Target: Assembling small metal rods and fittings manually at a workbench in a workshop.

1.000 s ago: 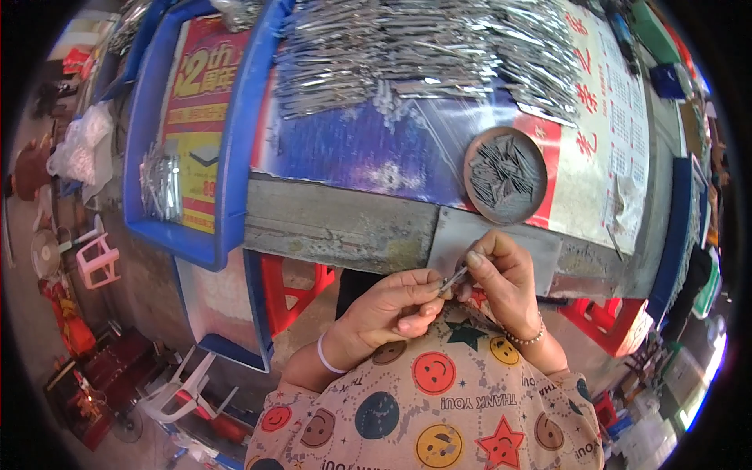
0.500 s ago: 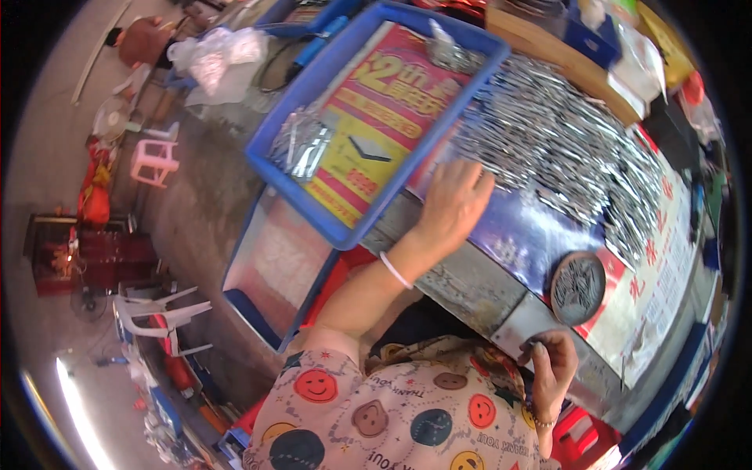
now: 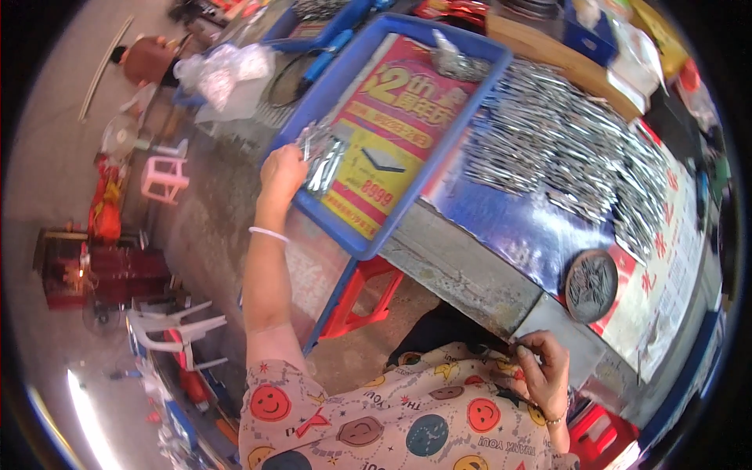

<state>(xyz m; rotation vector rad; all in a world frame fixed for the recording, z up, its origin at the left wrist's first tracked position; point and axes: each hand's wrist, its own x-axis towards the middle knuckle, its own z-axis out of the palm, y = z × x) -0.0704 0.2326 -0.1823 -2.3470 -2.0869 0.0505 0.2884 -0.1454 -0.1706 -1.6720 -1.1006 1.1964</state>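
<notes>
At slim silver pieces [image 3: 327,168] now with left hand [image 3: 283,166]; half a second ago, over near edge of main pile [image 3: 564,149]. Right hand [image 3: 546,364] little changed, at 4 o'clock. Location of pieces: inside blue tray [image 3: 429,168], at its 8 o'clock, in a small loose bunch. Look: thin, long, bright, shiny, mostly side by side, some overlapping.

Left hand across tray rim, fingers curled in at bunch's 9 o'clock; can't tell if gripping any. Right hand with thumb and forefinger close together; can't tell what, if anything, held.

Further out: crumpled shiny bag [image 3: 454,63] in tray at its 1 o'clock; main pile, similar silver pieces, on worktop [image 3: 462,261] at 2 o'clock; round dish [image 3: 587,316] of dark grey slivers at right hand's 1 o'clock; metal plate [image 3: 551,315] at its 12. White plastic bags [image 3: 223,76] at tray's 10 o'clock.
</notes>
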